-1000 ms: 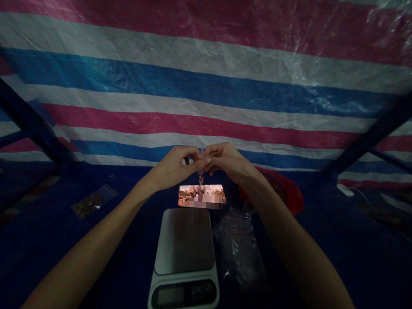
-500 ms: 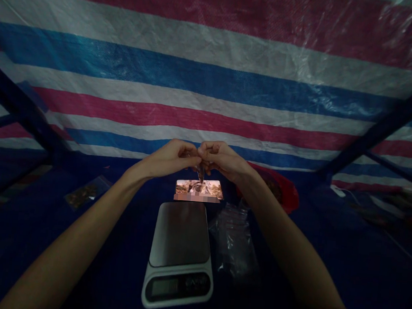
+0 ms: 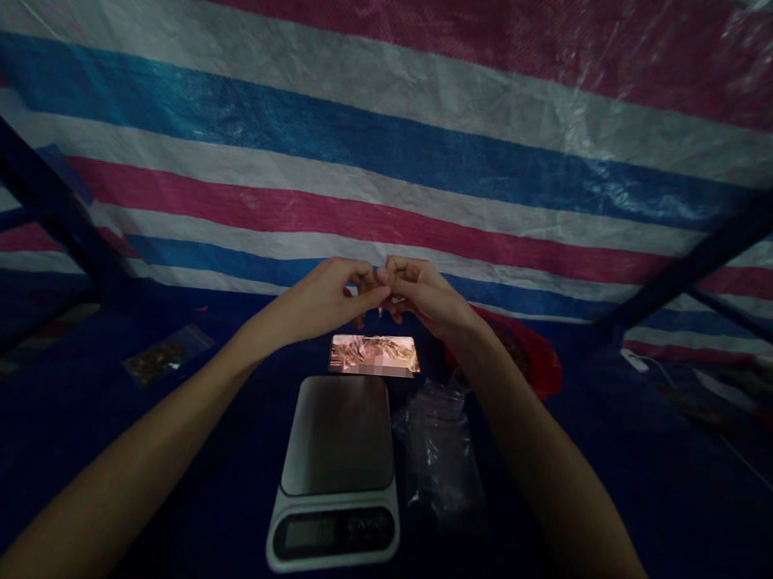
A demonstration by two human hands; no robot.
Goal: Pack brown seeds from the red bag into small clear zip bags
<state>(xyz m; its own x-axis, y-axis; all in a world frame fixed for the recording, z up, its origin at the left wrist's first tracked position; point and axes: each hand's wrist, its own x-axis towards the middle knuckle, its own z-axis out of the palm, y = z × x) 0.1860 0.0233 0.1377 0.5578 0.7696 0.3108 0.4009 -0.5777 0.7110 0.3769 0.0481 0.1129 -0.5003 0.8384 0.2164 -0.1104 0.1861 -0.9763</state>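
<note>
My left hand and my right hand meet at the fingertips above the far edge of the table. The fingers of both are pinched on a small clear plastic bag, of which only a shiny sliver shows below them. What is in the bag cannot be made out. Under the hands lies a lit phone, its screen showing a picture. Nearer to me stands a digital scale with a bare steel plate and a white body.
Clear zip bags lie in a pile right of the scale. Behind my right forearm is a red basket with dark contents. A filled clear bag lies at the left. Striped plastic sheeting hangs behind, between dark frame bars.
My hands have shifted slightly, with the fingertips closer together. The bag, which hung down in front of the phone, is now mostly hidden by the fingers. The phone's picture has changed.
</note>
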